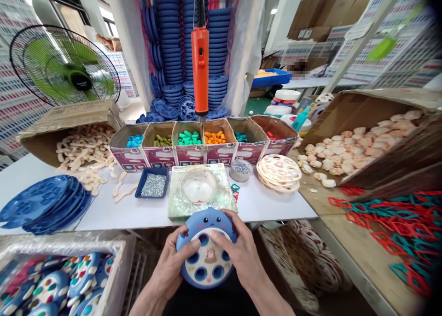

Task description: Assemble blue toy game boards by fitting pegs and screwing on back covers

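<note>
Both hands grip a round blue plastic toy in front of my body, its small animal face at the top. A cream disc with several round holes lies in its front, with a little animal picture in the middle. My left hand wraps round the left edge, thumb on the disc. From the right edge my right hand holds it, its thumb pressing near the top of the disc. Just beyond is a flat box with a clear round dish on top. An orange electric screwdriver hangs above, tip down.
Cardboard bins of coloured caps line the back. Screws fill a blue tray and a round tub. Cream discs are stacked at right, blue plates at left. A lower-left crate holds toys. A fan stands behind.
</note>
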Motion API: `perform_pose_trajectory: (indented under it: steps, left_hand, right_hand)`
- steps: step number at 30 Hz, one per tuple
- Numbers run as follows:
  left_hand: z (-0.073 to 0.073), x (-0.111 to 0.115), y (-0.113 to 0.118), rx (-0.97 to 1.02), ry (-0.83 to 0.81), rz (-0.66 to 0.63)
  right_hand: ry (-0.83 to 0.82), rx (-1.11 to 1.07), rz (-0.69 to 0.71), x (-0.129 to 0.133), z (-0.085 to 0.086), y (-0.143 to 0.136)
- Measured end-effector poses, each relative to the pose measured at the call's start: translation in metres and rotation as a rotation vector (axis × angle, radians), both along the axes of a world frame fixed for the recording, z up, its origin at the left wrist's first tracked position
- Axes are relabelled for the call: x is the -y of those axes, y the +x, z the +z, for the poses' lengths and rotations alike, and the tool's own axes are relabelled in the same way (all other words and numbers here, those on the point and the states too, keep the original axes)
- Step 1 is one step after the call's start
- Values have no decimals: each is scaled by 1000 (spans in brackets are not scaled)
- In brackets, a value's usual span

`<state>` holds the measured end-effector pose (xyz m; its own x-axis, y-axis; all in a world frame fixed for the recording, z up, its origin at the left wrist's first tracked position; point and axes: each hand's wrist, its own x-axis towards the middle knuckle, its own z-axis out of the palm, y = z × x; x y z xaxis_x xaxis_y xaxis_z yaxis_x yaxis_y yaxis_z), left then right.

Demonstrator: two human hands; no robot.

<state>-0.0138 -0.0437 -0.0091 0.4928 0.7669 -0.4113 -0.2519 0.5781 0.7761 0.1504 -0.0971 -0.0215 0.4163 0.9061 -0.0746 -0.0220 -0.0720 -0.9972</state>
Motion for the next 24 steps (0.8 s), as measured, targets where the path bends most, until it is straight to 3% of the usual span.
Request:
perform_pose_trajectory:
  steps: [6,13,18,24]
  left_hand:
    - [-7,3,0,-39,-28,96]
    - [1,11,8,-57,-40,146]
    - [-2,4,8,-85,-83,322]
    - [2,-6,4,-4,-266,449]
  right_hand:
    - [22,12,-30,0,7,-1]
    - [9,32,-37,-1,10,-2]
    - [32,-267,-18,1,9,-2]
    - [-32,-582,-12,10,-10,-13]
